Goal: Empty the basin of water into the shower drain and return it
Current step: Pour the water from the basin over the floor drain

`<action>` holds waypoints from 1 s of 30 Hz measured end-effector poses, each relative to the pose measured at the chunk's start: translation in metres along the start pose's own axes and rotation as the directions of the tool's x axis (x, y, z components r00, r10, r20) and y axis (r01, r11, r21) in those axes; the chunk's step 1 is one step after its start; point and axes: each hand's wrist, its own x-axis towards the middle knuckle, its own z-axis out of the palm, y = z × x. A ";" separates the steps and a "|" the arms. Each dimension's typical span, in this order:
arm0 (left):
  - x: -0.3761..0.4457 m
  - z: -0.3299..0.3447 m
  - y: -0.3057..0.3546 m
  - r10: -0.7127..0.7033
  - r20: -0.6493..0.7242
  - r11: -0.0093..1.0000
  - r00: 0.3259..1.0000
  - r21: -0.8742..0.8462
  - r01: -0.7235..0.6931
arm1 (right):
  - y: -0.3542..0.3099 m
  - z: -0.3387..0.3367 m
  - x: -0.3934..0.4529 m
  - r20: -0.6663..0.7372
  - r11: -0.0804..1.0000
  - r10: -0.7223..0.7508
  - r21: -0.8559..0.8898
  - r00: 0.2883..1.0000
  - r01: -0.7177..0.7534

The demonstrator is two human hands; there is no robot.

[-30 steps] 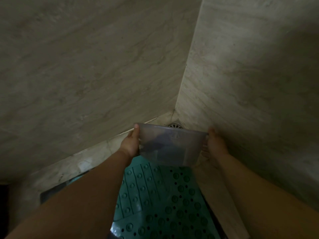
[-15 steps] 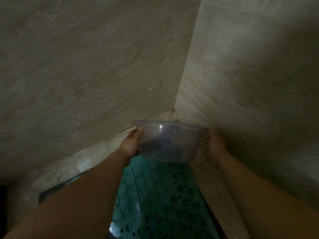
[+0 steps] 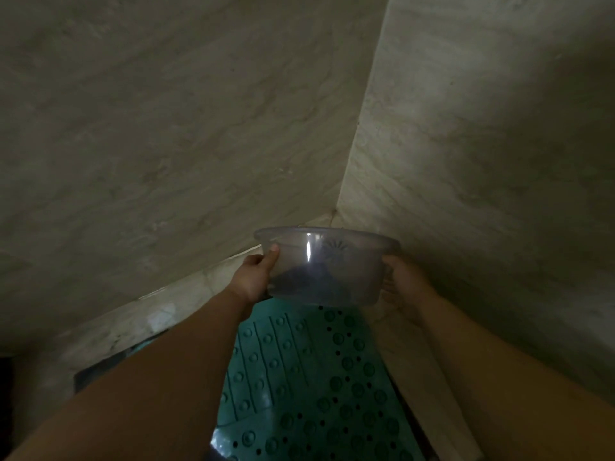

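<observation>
A translucent plastic basin (image 3: 352, 277) is held in the air in the shower corner, nearly upright with its rim facing up. My left hand (image 3: 254, 272) grips its left side, thumb over the wall near the rim. My right hand (image 3: 404, 282) grips its right side. The round metal shower drain (image 3: 334, 249) shows faintly through the basin wall, in the floor corner behind it. A small drop hangs below the basin's bottom. I cannot see water standing inside.
Two marbled tile walls (image 3: 166, 144) meet in a corner right behind the basin. A teal anti-slip mat (image 3: 299, 377) with bumps and holes covers the floor below my arms. A pale stone ledge (image 3: 422, 377) runs along the right of the mat.
The basin has tipped back from a steep forward tilt over the drain to nearly upright, and both hands have lifted it slightly.
</observation>
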 end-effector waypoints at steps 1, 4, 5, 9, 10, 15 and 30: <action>0.000 -0.001 -0.001 -0.005 0.001 1.000 1.000 -0.001 0.005 | 0.001 0.001 -0.002 0.017 1.000 0.006 -0.005 1.000 -0.006; 0.001 -0.003 -0.002 -0.012 0.002 1.000 1.000 -0.005 0.012 | 0.001 0.005 -0.007 0.054 1.000 -0.004 0.022 0.999 0.002; 0.001 -0.003 -0.003 -0.014 0.007 1.000 1.000 -0.002 0.014 | 0.000 0.005 -0.008 0.057 1.000 -0.011 0.015 0.998 0.010; 0.002 -0.005 -0.004 -0.003 0.034 1.000 0.999 0.018 0.003 | 0.002 0.004 -0.006 0.067 1.000 -0.024 0.012 0.997 0.023; 0.002 -0.005 -0.004 -0.002 0.038 1.000 0.999 0.019 0.002 | 0.002 0.004 -0.006 0.077 1.000 -0.024 0.015 0.997 0.023; 0.002 -0.005 -0.004 0.012 0.050 1.000 0.999 0.008 -0.013 | 0.002 0.004 -0.010 0.099 0.999 -0.038 0.025 0.994 0.036; 0.003 -0.010 -0.001 0.030 -0.007 1.000 1.000 0.002 -0.030 | -0.006 0.001 -0.009 0.117 0.992 -0.126 0.037 0.985 0.123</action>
